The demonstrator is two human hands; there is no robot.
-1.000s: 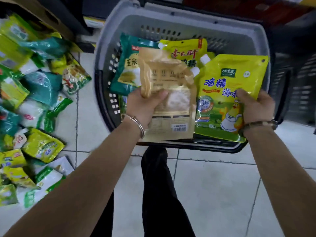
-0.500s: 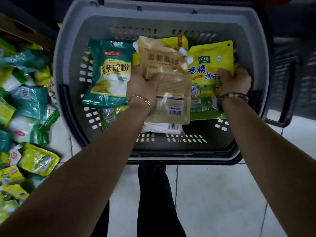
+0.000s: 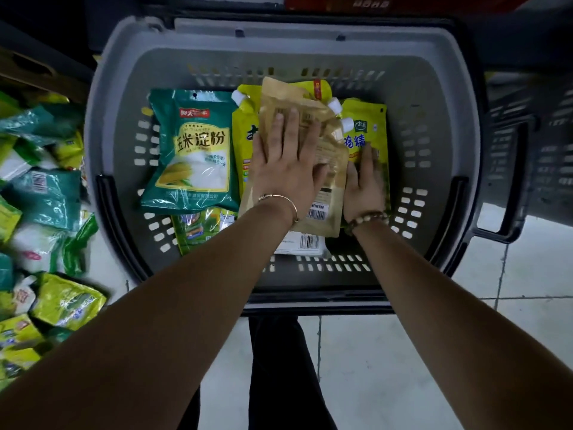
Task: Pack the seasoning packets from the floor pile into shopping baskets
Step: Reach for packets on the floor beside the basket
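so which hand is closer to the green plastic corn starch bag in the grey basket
Left. The left hand presses flat on the tan paper pouch right beside the green corn starch bag; the right hand rests on the yellow spouted pouch, farther away.

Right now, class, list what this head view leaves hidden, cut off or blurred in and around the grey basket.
Head view:
Tan pouch: the flat left hand covers most of its print.
Yellow spouted pouch: right hand and tan pouch hide much of it.
White packet: only a barcoded edge shows under the tan pouch.
Floor pile: cut by the left edge, blurred.
Dark basket: cut by the right edge; contents unseen.
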